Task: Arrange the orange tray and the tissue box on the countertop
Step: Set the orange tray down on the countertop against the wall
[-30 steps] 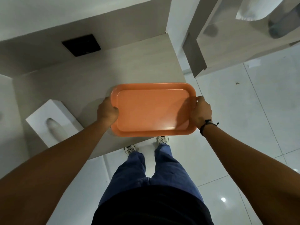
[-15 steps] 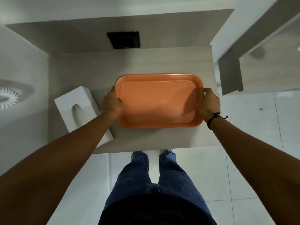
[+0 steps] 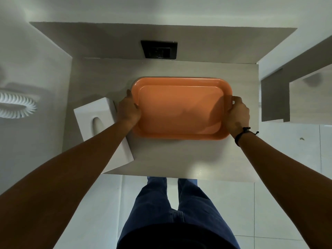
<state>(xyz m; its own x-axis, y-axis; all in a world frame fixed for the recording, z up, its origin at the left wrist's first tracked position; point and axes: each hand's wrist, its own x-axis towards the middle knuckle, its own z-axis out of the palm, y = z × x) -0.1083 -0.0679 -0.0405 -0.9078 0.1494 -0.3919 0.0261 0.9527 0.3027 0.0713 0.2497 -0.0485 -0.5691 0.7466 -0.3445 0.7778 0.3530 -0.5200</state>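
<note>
Both hands, left [image 3: 128,109] and right [image 3: 237,114], fingers clamped on orange tray [image 3: 179,110] ends; white tissue box [image 3: 100,130] just left of tray on surface [image 3: 179,159].

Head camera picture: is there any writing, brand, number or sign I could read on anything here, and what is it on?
None can be read.
orange tray: plain, no print.
tissue box: plain white, no print visible.
black wall plate: faint marks, too small and dark to read.
countertop: no marking.

Smooth plastic orange tray [image 3: 179,112] on matt wood-grain countertop [image 3: 179,159].
</note>
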